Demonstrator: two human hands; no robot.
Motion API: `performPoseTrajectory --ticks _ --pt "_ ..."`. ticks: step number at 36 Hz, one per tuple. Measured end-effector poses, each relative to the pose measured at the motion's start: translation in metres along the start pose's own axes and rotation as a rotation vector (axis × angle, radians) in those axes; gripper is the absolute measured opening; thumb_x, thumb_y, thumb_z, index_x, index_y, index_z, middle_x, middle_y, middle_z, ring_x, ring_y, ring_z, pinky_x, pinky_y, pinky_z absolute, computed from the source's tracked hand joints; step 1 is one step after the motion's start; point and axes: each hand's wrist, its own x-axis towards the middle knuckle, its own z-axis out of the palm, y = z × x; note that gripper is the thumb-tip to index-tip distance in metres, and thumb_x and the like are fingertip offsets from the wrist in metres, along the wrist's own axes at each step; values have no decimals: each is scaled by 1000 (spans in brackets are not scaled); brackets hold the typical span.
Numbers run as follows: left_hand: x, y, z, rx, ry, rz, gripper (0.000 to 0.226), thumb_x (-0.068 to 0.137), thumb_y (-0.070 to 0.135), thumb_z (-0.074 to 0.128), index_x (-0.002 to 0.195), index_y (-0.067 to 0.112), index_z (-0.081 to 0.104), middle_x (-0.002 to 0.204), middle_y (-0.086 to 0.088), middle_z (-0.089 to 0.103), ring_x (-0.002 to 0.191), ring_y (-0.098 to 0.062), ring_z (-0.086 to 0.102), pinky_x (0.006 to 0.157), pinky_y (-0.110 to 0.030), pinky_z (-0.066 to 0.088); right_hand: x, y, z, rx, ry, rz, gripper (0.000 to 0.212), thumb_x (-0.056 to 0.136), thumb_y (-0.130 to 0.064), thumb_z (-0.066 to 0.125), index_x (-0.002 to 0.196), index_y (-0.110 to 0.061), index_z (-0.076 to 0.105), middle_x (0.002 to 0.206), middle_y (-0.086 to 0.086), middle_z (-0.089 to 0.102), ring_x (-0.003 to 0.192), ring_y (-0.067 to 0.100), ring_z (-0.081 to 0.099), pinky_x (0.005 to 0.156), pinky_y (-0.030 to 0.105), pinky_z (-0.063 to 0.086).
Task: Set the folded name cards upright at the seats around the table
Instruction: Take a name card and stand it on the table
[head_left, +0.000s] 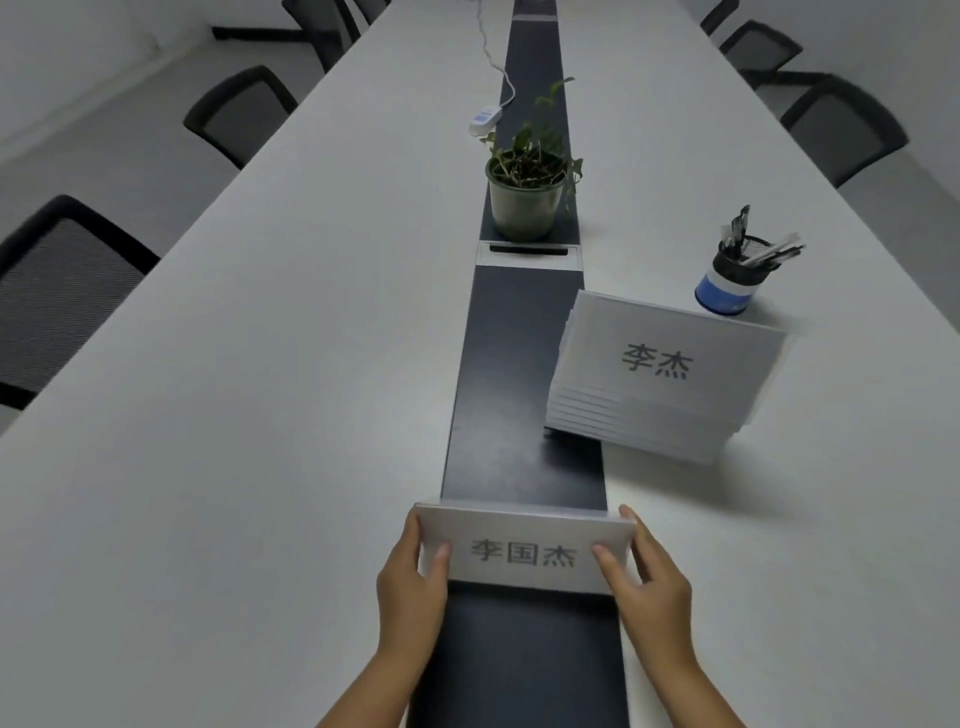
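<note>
Across the near end of a long white table (260, 364), over its dark centre strip (519, 364), one folded name card (524, 551) was recorded, held between both hands. Black mesh chairs (67, 291) were ranged along either side. A stack of folded cards (660, 374) lay ahead and to the right, nearer the right hand, with a pen cup (732, 275) just behind it and a potted plant (527, 192) on the strip beyond. The held card's long axis ran left to right, printed face toward the wearer, fold uppermost; whether its lower edge touched the strip could not be told. The left hand (413, 577) gripped the left end, the right hand (647, 577) the right end, thumbs on the face. White, three dark characters.
</note>
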Motion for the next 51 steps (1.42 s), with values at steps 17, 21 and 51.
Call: performPoseTrajectory --ticks 17,21,51 --pt "21 6 -2 -37 5 43 43 84 7 56 126 19 49 114 8 54 106 -12 51 94 -25 38 -6 11 8 -1 92 133 50 76 -5 66 124 -7 51 125 9 56 113 22 53 98 31 41" --pt "23 11 0 -55 26 56 39 87 8 53 123 24 51 110 8 55 105 -13 52 96 -32 41 -2 4 13 -20 86 154 51 81 -9 62 129 -10 46 130 11 54 118 24 52 104 36 39" --pt "41 15 -9 -72 6 51 38 82 5 59 120 11 54 120 -9 61 100 -11 53 83 -18 41 29 -5 6 -18 12 176 46 82 -13 62 126 -12 49 129 10 54 120 25 48 90 24 38"
